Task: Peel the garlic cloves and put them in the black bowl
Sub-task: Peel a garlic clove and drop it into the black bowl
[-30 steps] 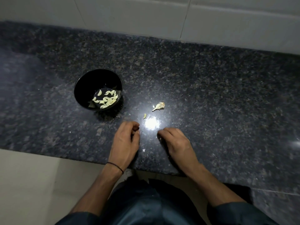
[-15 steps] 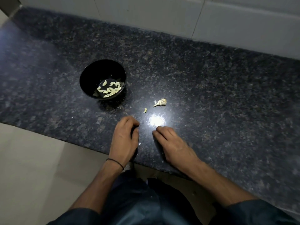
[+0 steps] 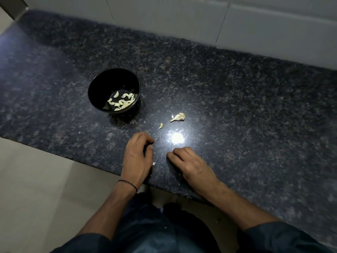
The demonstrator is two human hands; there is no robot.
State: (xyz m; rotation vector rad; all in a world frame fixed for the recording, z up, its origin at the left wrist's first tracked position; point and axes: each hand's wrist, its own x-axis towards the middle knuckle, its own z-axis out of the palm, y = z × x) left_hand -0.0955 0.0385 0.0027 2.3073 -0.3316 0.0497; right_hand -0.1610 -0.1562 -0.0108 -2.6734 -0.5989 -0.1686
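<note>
The black bowl (image 3: 94,88) stands on the dark granite counter and holds several peeled garlic cloves (image 3: 122,102). One loose clove (image 3: 160,125) lies on the counter to the bowl's right. A dry garlic stem remnant (image 3: 178,117) lies a little farther right. My left hand (image 3: 137,157) rests near the counter's front edge with its fingers curled under; nothing shows in it. My right hand (image 3: 191,165) rests beside it, fingers loosely bent with the tips on the stone, holding nothing visible. Both hands are nearer to me than the loose clove.
The granite counter (image 3: 237,106) runs to a white tiled wall (image 3: 182,19) at the back. Small flecks of peel (image 3: 154,163) lie by my left hand. A bright light reflection (image 3: 176,138) sits between my hands and the stem remnant. Pale floor (image 3: 45,179) lies below the edge.
My view has shifted, so the bowl and garlic sit differently in frame. My right hand's fingers have bent in a little more. Nothing has been picked up or put down.
</note>
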